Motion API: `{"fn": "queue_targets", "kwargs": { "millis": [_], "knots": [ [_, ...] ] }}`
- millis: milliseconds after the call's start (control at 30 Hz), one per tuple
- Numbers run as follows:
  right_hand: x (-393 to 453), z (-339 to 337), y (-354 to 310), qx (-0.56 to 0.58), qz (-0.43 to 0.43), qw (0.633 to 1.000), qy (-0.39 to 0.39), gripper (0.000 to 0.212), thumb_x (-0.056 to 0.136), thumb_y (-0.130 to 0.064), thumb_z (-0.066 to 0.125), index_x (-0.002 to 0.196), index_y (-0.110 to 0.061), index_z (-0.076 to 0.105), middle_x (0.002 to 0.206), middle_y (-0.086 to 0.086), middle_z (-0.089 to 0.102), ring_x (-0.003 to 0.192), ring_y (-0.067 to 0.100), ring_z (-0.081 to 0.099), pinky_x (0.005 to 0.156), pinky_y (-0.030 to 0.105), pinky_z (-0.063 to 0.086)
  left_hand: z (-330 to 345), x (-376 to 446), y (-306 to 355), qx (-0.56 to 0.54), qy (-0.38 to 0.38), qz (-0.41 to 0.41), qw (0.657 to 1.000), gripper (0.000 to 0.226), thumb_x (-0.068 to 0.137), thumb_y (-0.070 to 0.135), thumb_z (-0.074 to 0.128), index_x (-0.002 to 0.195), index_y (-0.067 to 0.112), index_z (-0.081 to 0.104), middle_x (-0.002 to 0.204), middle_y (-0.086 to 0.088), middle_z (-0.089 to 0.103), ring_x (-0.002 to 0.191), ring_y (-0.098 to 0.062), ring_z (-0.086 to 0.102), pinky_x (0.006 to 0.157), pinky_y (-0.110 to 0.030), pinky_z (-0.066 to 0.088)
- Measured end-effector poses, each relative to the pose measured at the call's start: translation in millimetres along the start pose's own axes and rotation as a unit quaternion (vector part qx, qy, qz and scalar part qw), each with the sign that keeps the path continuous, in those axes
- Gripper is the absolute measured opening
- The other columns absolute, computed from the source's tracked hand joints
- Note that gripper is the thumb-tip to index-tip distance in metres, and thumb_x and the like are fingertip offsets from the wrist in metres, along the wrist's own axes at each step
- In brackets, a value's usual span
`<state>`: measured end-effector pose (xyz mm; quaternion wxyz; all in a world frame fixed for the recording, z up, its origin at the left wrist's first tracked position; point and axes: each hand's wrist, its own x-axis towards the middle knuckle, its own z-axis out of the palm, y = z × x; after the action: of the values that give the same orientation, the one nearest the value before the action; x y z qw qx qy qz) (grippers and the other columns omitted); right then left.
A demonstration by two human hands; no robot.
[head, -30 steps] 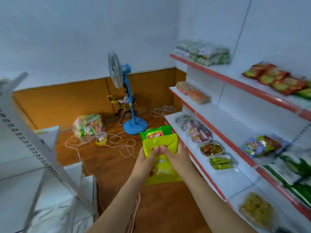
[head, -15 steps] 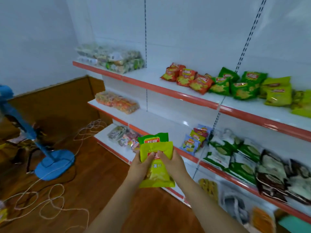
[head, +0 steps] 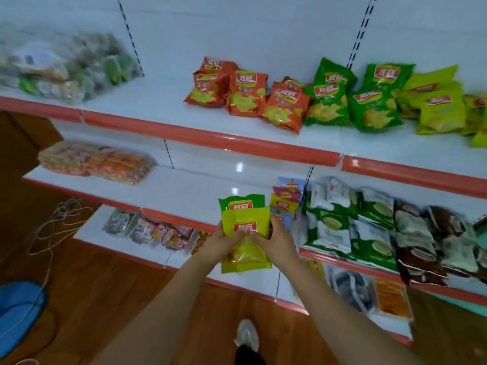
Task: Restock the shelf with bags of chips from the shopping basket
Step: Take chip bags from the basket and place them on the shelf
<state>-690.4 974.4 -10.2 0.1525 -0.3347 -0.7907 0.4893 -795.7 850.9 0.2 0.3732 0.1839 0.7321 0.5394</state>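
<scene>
While both hands are carrying stock toward the display, the shelf (head: 210, 139) with the red front lip is filling most of the view, and its top tier is already holding rows of chip bags sorted by colour: the orange bags (head: 247, 93) at the left of the group, the dark green bags (head: 353, 98) in the middle and the yellow-green bags (head: 434, 101) at the right. To do this step well, the person should be lifting the held bags clear of the red lip, matching each to its colour group, and setting it logo-forward, leaning on the bags behind without crushing them. The shopping basket is not appearing in view. Two bags are being held together in front of the lower tiers: a yellow-green bag (head: 246, 248) in front, glossy, puffed and printed with a red logo panel and chip pictures, and a green bag (head: 241, 202) behind it, with only its top edge showing. The left hand (head: 217, 243) is gripping the left edge of the pair with its fingers curled round, and the right hand (head: 275, 239) is gripping the right edge likewise, thumbs meeting on the front face.
</scene>
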Motion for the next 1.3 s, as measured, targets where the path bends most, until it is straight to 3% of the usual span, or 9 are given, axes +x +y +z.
{"fn": "queue_targets", "kwargs": {
  "millis": [200,333,567,733,800,900,1067,1167,1300],
  "knots": [
    [135.3,41.6,64.4,-0.003,0.055,0.997,0.047,0.052,0.083,-0.028,0.074,0.126,-0.010,0.049,0.121,0.009,0.065,0.110,0.026,0.062,0.082,0.025,0.043,-3.7,152.2,-22.4,0.073,-0.002,0.047,0.996,0.041,0.078,-0.008,0.072,0.089,0.028,0.057,0.075,0.014,0.072,0.064,0.001,0.064,0.054,-0.011,0.048],
    [214.5,62.3,101.3,-0.040,0.071,0.996,0.048,0.045,0.085,-0.026,0.072,0.121,-0.008,0.052,0.117,0.012,0.066,0.107,0.029,0.062,0.076,0.025,0.042,-2.8,243.1,-45.9,0.117,0.017,0.027,0.993,0.033,0.077,0.004,0.073,0.079,0.029,0.052,0.079,0.000,0.062,0.067,-0.011,0.056,0.058,-0.025,0.044],
    [325.8,65.6,149.8,-0.134,0.029,0.987,0.080,0.035,0.083,-0.025,0.071,0.112,-0.009,0.062,0.103,0.014,0.071,0.095,0.030,0.067,0.074,0.028,0.048,12.3,378.4,-87.4,0.121,0.030,0.042,0.991,0.036,0.082,0.016,0.073,0.113,0.010,0.056,0.106,-0.013,0.066,0.091,-0.028,0.063,0.082,-0.040,0.054],
    [338.5,47.6,168.8,-0.149,0.012,0.966,0.209,0.047,0.091,-0.021,0.057,0.131,-0.001,0.044,0.095,0.016,0.070,0.088,0.033,0.065,0.065,0.030,0.042,42.4,421.9,-117.2,0.116,-0.057,0.029,0.991,0.038,0.078,0.013,0.078,0.106,0.017,0.053,0.090,-0.016,0.067,0.064,-0.025,0.059,0.054,-0.024,0.052],
    [329.9,37.4,169.4,-0.176,0.014,0.956,0.234,0.050,0.093,-0.023,0.055,0.134,0.001,0.042,0.103,0.019,0.066,0.093,0.034,0.063,0.067,0.033,0.041,58.4,426.5,-120.2,0.133,-0.090,0.015,0.987,0.073,0.068,0.039,0.085,0.126,0.017,0.046,0.113,-0.020,0.065,0.082,-0.041,0.065,0.072,-0.035,0.057],
    [308.5,24.7,162.3,-0.201,0.055,0.953,0.219,0.054,0.089,-0.032,0.049,0.127,0.006,0.048,0.101,0.026,0.065,0.095,0.041,0.061,0.075,0.042,0.046,62.3,406.6,-100.0,0.252,-0.035,-0.019,0.967,0.117,0.070,0.053,0.079,0.154,0.013,0.009,0.151,-0.020,0.032,0.137,-0.042,0.036,0.111,-0.051,0.035],
    [245.0,5.0,122.7,-0.208,0.161,0.950,0.169,0.053,0.087,-0.038,0.053,0.122,0.002,0.050,0.105,0.018,0.057,0.106,0.037,0.057,0.083,0.042,0.045,38.8,342.5,-46.0,0.351,-0.012,0.020,0.936,0.098,0.083,0.047,0.069,0.153,0.008,0.013,0.150,-0.022,0.029,0.139,-0.041,0.031,0.110,-0.050,0.034],
    [194.0,-8.3,92.7,-0.209,0.175,0.946,0.174,0.069,0.091,-0.041,0.054,0.147,-0.006,0.031,0.143,0.016,0.046,0.131,0.034,0.043,0.103,0.044,0.041,35.9,290.8,-16.5,0.374,-0.066,0.058,0.923,0.086,0.085,0.044,0.066,0.151,0.012,0.020,0.146,-0.021,0.036,0.134,-0.041,0.038,0.106,-0.050,0.039],
    [121.1,-23.0,57.9,-0.231,0.210,0.925,0.217,0.074,0.094,-0.046,0.049,0.150,-0.006,0.024,0.147,0.018,0.041,0.134,0.035,0.040,0.107,0.046,0.037,42.5,222.3,9.1,0.401,-0.175,0.126,0.890,0.083,0.088,0.044,0.063,0.152,0.008,0.023,0.150,-0.020,0.035,0.138,-0.036,0.036,0.109,-0.043,0.036]
  ]
}}
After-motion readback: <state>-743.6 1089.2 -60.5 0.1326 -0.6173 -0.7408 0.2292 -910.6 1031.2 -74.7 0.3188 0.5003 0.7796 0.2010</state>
